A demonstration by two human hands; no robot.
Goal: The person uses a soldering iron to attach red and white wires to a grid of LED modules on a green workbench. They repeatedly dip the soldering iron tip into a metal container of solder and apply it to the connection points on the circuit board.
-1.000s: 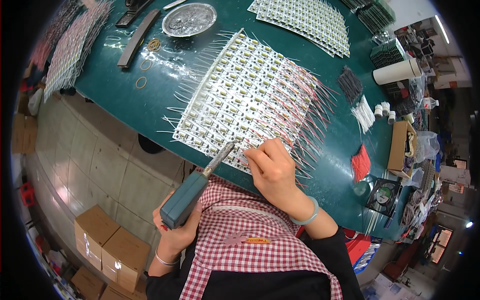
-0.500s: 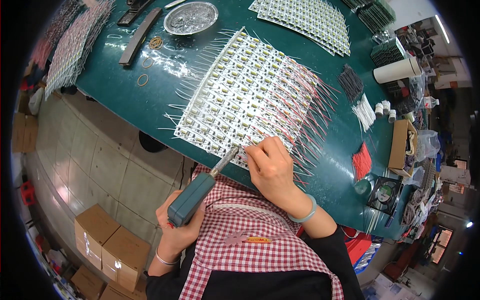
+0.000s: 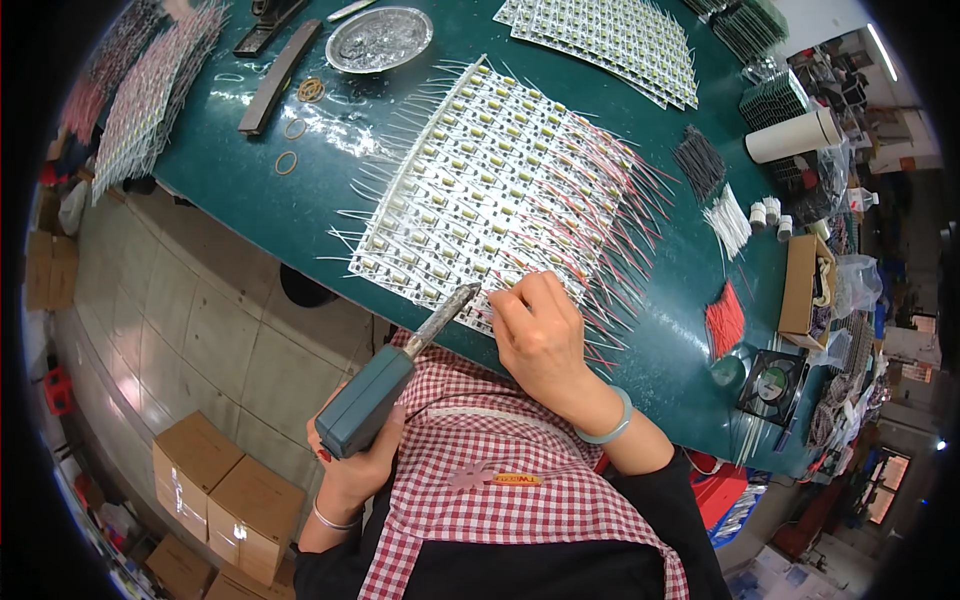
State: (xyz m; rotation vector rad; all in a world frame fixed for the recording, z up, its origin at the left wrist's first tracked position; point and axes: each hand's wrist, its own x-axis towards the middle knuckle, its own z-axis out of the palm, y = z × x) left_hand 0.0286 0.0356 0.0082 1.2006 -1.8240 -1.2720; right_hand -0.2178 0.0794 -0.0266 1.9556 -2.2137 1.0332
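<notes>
The green worktable (image 3: 300, 215) is the largest thing; it has a dark green top with a curved edge, and below it is a floor of pale tiles (image 3: 190, 330). In the middle of the table lies the panel of small circuit boards (image 3: 480, 190), white with many yellowish parts in rows, and thin red and white wires stick out from its sides. Three more such panels are in view: one at the top (image 3: 610, 35) and two at the left edge (image 3: 150, 90). Three cardboard boxes (image 3: 225, 490) stand on the floor. A round metal dish (image 3: 380, 38) is near the top.

The left hand (image 3: 355, 465) is closed around the teal handle of one soldering iron (image 3: 385, 385), and its metal tip touches the near edge of the panel. The right hand (image 3: 540, 335) rests on the same edge just beside the tip, with fingers pressed together, pinching something too small to tell. Three rubber rings (image 3: 290, 145) lie on the table.
</notes>
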